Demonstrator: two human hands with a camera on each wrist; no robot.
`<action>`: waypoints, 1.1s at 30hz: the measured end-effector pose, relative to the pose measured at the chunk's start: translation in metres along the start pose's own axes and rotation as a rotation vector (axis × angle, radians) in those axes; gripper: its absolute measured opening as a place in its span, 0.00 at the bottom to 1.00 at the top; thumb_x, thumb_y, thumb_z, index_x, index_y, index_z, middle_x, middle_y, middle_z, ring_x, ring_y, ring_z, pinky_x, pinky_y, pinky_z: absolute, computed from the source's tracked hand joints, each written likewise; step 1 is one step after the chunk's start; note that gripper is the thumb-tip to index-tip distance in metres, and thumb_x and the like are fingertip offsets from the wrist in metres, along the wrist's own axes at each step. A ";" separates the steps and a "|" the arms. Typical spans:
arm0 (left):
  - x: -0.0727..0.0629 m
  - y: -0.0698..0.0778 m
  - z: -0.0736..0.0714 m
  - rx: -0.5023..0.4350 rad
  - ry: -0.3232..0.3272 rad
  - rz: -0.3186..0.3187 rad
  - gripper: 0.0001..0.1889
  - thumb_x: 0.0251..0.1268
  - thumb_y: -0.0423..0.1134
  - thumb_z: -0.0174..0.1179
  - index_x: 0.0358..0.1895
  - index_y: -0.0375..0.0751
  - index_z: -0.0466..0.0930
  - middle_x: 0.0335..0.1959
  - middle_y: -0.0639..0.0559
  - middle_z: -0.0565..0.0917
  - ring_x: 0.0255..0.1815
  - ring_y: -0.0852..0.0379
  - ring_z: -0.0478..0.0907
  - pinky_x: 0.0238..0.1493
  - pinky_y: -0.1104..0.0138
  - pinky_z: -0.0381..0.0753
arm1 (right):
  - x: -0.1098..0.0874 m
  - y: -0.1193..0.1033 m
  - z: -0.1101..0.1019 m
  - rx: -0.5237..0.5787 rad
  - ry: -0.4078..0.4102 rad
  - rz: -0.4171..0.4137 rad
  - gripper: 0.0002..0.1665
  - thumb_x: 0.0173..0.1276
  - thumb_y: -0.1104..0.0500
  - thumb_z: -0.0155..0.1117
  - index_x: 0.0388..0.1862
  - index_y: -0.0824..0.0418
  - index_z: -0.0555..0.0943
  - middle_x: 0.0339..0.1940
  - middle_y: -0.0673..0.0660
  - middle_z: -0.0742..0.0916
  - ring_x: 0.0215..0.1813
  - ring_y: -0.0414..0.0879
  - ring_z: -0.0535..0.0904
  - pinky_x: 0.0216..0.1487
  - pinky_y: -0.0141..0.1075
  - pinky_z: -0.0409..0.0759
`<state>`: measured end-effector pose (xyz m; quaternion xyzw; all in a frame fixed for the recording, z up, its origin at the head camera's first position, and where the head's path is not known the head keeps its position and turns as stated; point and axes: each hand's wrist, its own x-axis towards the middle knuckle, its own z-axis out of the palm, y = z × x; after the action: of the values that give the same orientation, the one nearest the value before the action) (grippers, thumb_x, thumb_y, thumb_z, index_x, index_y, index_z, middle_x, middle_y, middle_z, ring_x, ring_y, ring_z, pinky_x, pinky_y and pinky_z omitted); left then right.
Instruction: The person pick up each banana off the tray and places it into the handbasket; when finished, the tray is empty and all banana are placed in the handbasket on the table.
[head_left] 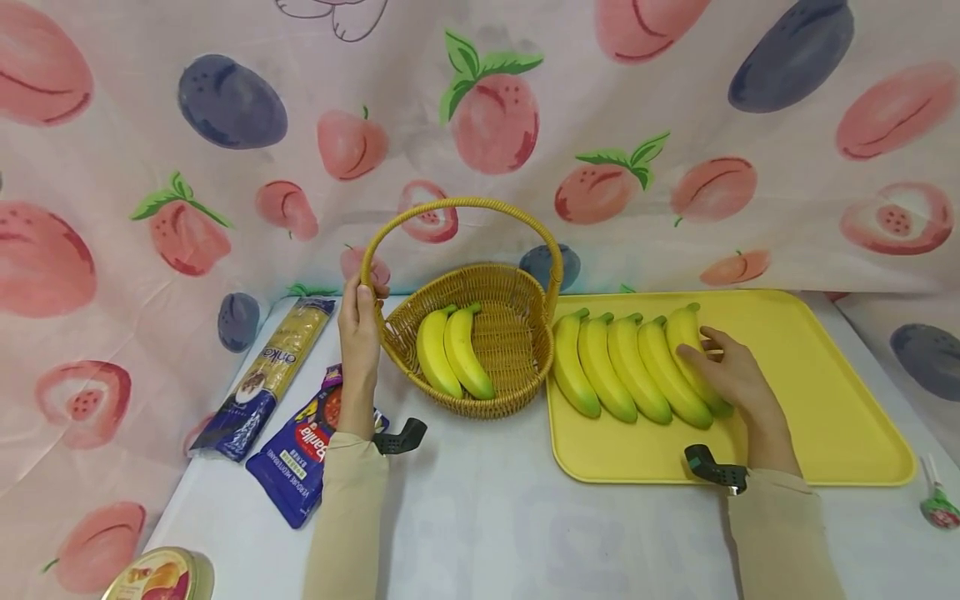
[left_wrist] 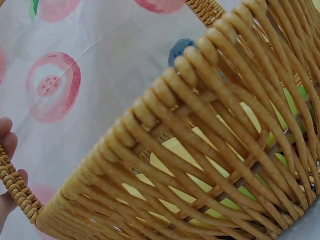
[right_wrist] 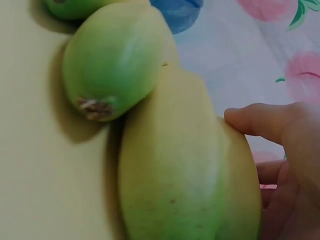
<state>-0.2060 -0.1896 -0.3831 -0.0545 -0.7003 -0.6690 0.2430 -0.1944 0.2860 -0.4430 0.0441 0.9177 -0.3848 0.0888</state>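
My left hand [head_left: 358, 325] grips the left side of the handle of a wicker basket [head_left: 495, 408]. Two yellow bananas [head_left: 468, 354] lie side by side in this basket. On the yellow tray [head_left: 825, 392] several more bananas [head_left: 576, 362] form a row with their stems pointing away. At the row's right end, my right hand [head_left: 731, 371] holds the last banana [head_left: 684, 329] between thumb and fingers. The right wrist view has the thumb on top of that banana [right_wrist: 170, 165], the other fingers partly hidden behind it. Through the basket weave [left_wrist: 200, 150], the left wrist view gives glimpses of yellow and green.
A pasta packet [head_left: 273, 367] and a blue Barilla pouch [head_left: 296, 458] lie left of the basket. A round tin [head_left: 161, 575] stands at the near left corner. A wrapped lollipop [head_left: 939, 508] rests right of the tray. Fruit-print cloth [head_left: 495, 125] hangs behind the table.
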 end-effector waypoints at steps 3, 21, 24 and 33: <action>0.000 0.000 0.000 0.001 0.000 -0.007 0.19 0.77 0.41 0.36 0.64 0.47 0.69 0.45 0.34 0.72 0.50 0.45 0.70 0.61 0.53 0.67 | -0.003 -0.004 -0.001 0.009 0.030 -0.035 0.51 0.69 0.35 0.46 0.74 0.70 0.48 0.66 0.76 0.66 0.63 0.70 0.65 0.57 0.59 0.68; 0.000 0.000 0.000 0.002 -0.006 -0.003 0.19 0.77 0.41 0.36 0.64 0.47 0.69 0.46 0.33 0.72 0.50 0.43 0.70 0.61 0.50 0.66 | -0.010 -0.033 0.003 0.028 0.071 -0.179 0.42 0.72 0.44 0.50 0.74 0.67 0.53 0.62 0.72 0.69 0.61 0.68 0.65 0.55 0.59 0.67; 0.000 0.000 0.000 0.004 -0.007 0.000 0.19 0.77 0.41 0.36 0.64 0.47 0.69 0.46 0.33 0.72 0.50 0.43 0.70 0.61 0.50 0.66 | -0.011 -0.038 0.005 0.022 0.077 -0.197 0.39 0.72 0.47 0.50 0.73 0.68 0.55 0.61 0.72 0.69 0.59 0.67 0.66 0.54 0.57 0.68; 0.001 -0.001 0.000 0.003 0.000 0.006 0.19 0.77 0.41 0.36 0.64 0.47 0.69 0.44 0.35 0.72 0.50 0.42 0.70 0.59 0.57 0.68 | -0.016 -0.053 0.009 0.025 0.064 -0.255 0.37 0.72 0.50 0.51 0.71 0.71 0.58 0.61 0.72 0.70 0.58 0.67 0.67 0.54 0.58 0.69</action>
<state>-0.2072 -0.1898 -0.3838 -0.0563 -0.7010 -0.6674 0.2451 -0.1856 0.2426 -0.4092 -0.0594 0.9134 -0.4027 0.0092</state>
